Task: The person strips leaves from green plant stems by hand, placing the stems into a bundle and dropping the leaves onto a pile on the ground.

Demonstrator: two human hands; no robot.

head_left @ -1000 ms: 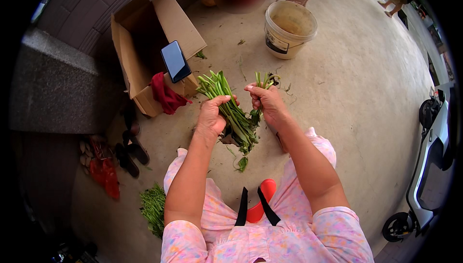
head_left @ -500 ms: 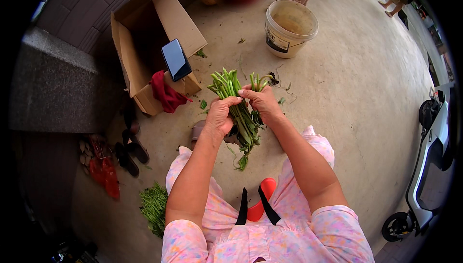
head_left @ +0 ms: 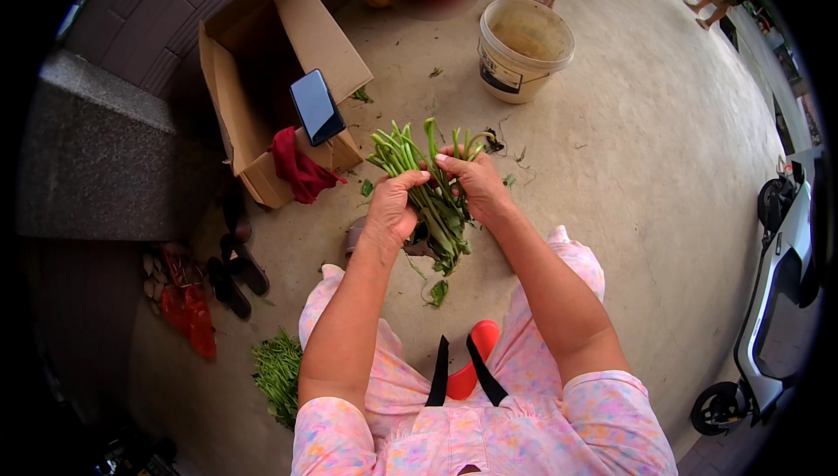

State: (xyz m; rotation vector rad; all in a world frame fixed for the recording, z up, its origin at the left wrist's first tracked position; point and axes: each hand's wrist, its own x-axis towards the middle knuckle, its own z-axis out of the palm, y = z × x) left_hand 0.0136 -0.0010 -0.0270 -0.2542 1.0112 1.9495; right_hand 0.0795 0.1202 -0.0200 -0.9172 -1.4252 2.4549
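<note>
A bunch of green leafy vegetable stems (head_left: 447, 230) hangs between my hands, cut ends up and leaves drooping below. My left hand (head_left: 394, 205) is closed round the larger part of the bunch, thumb along the stems. Beside it, my right hand (head_left: 477, 186) pinches a smaller group of stems, whose tips (head_left: 465, 146) rise above its fingers. One stem stands up between the two groups. The inner fingers of both hands are partly hidden by the greens. Below them, a loose leaf (head_left: 438, 293) dangles over the floor.
An open cardboard box (head_left: 229, 96) stands at left, with a phone (head_left: 317, 107) and a dark red cloth (head_left: 299, 169) on its edge. A whitish bucket (head_left: 525, 50) is beyond my hands. More greens (head_left: 279, 377) lie lower left, near dark sandals (head_left: 230, 288). A scooter (head_left: 772, 319) stands right.
My right hand has shifted slightly up, and a stem now stands up separately between the two groups. The stems in my left hand lean further left.
</note>
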